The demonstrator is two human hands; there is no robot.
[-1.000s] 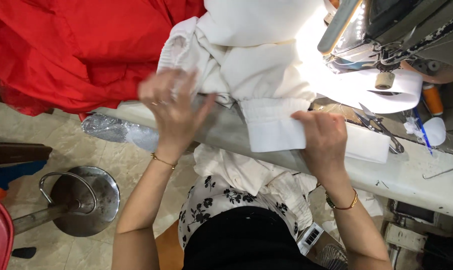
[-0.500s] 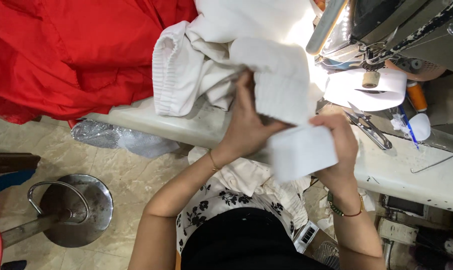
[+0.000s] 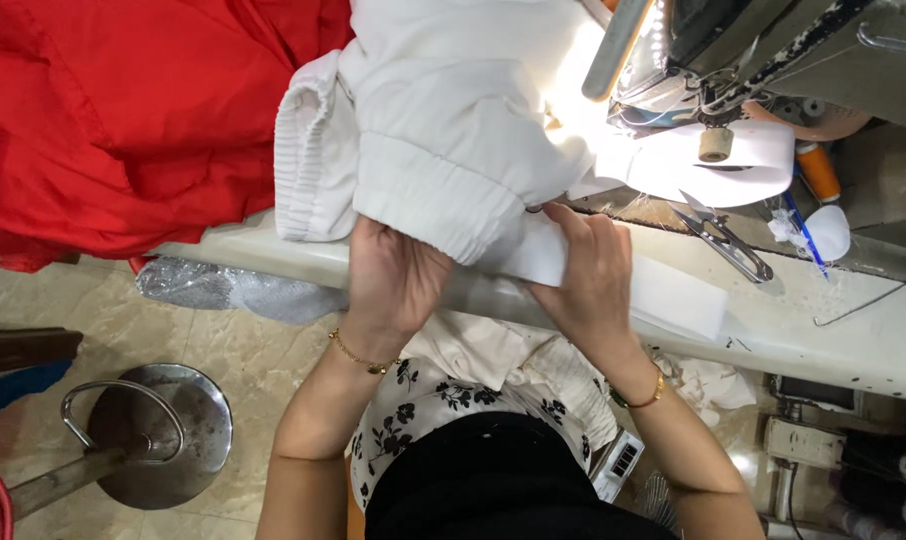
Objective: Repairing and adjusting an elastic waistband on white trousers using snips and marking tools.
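Both arms reach forward from the body to the edge of the table [image 3: 833, 340]. The left hand [image 3: 393, 280] lies palm down with its fingers tucked under the ribbed cuff [image 3: 443, 200] of the white garment [image 3: 443, 90], so it is holding the cuff. The right hand [image 3: 588, 275] is spread flat and presses down on a white strip of cloth [image 3: 673, 295] that lies along the table edge. Each wrist has 1 thin gold bracelet. Half a second ago both hands were lifted up with the white cloth between them; now they are down on the table and the garment is pulled closer to the body. The garment is piled on the table, right in front of the sewing machine [image 3: 773, 50]. To the right of the right hand there is bare table, then the small scissors [image 3: 723, 240] and a roll of white tape [image 3: 743, 155]. To the left, past the table edge, red cloth [image 3: 123, 110] is heaped up. Low on the left, a round metal stool base [image 3: 163, 430] stands on the floor.
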